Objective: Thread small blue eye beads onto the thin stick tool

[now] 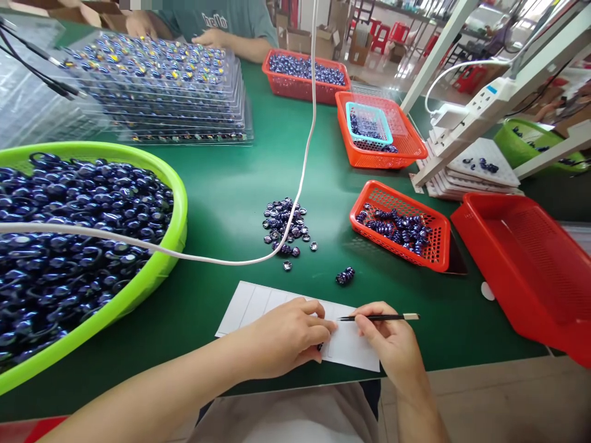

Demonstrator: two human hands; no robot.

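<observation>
My right hand [392,338] holds slim black tweezers [388,317] with a pale rear end, their tips pointing left toward my left fingertips. My left hand [295,335] lies over a white paper sheet [252,304] marked with lines, fingers curled together. A bit of a dark shiny piece [320,347] shows under those fingers; most of it is hidden. Beyond the paper sits a short stack of dark blue-purple pieces [345,275]. Farther off is a loose pile of similar small shiny pieces [281,221].
A white cable [231,263] crosses the green table [221,184]. At left stands a big green basket [182,203] of dark rings. Red baskets [443,237] and a red tray [517,264] stand right. Stacked clear trays [184,117] are at the back, near another person [221,31].
</observation>
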